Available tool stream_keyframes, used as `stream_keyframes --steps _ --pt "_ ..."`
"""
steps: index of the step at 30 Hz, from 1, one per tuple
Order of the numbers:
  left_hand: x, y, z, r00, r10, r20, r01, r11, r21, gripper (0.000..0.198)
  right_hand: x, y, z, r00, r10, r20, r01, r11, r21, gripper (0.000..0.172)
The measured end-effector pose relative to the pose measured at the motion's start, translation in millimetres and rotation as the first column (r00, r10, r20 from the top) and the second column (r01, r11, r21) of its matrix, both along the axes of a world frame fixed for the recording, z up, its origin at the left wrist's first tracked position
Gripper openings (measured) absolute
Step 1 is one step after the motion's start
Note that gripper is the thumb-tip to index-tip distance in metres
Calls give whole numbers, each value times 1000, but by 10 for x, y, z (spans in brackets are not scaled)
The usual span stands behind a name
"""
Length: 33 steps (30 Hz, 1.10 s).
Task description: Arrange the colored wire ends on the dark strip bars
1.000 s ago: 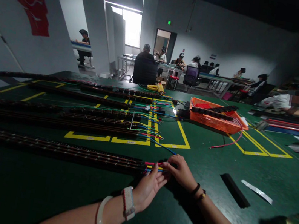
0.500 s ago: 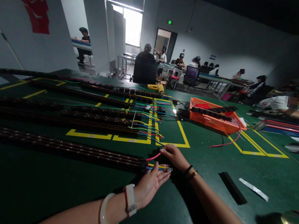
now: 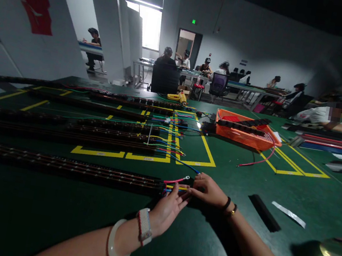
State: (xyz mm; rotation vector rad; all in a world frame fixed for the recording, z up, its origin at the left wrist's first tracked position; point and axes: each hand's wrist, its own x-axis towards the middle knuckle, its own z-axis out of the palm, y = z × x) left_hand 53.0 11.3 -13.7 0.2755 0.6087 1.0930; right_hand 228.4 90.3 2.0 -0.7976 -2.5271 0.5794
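A long dark cable bundle [image 3: 85, 170] lies across the green table, with short coloured wires coming out of its right end. My left hand [image 3: 167, 212] is turned palm up under that end, its thumb over the yellow and blue wires and its fingers fairly straight beneath them. Thumb and forefinger of my right hand [image 3: 211, 191] pinch the tip of the yellow wire [image 3: 182, 188]; the tip itself is covered. Just above, a red wire [image 3: 175, 180] with a metal ring terminal sticks out free. A blue wire [image 3: 185, 162] from another bundle reaches close to my right knuckles.
More dark cable bundles [image 3: 116, 144] with coloured ends lie behind, over yellow tape markings. An orange basket [image 3: 244, 138] and a yellow heat gun [image 3: 178, 98] are farther back. At right lie a black strip [image 3: 264, 212] and a white strip [image 3: 288, 213]. Several people sit at tables beyond.
My right hand has let go of the red wire and moved down and right to the yellow wire's tip. The red wire's ring terminal now shows. My left hand has shifted slightly left.
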Motion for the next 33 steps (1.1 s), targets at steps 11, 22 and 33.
stream_keyframes --steps 11,22,33 --pt "-3 -28 18 996 -52 -71 51 998 -25 39 -109 35 -157 960 -277 -31 262 936 -234 45" --pt "-16 -18 -7 993 -105 -59 105 994 -4 42 -67 48 -134 975 -221 -23 205 936 -285 47" --pt "-17 -21 2 991 -108 -73 108 994 -11 48 43 23 53 995 -97 19 99 947 -305 49"
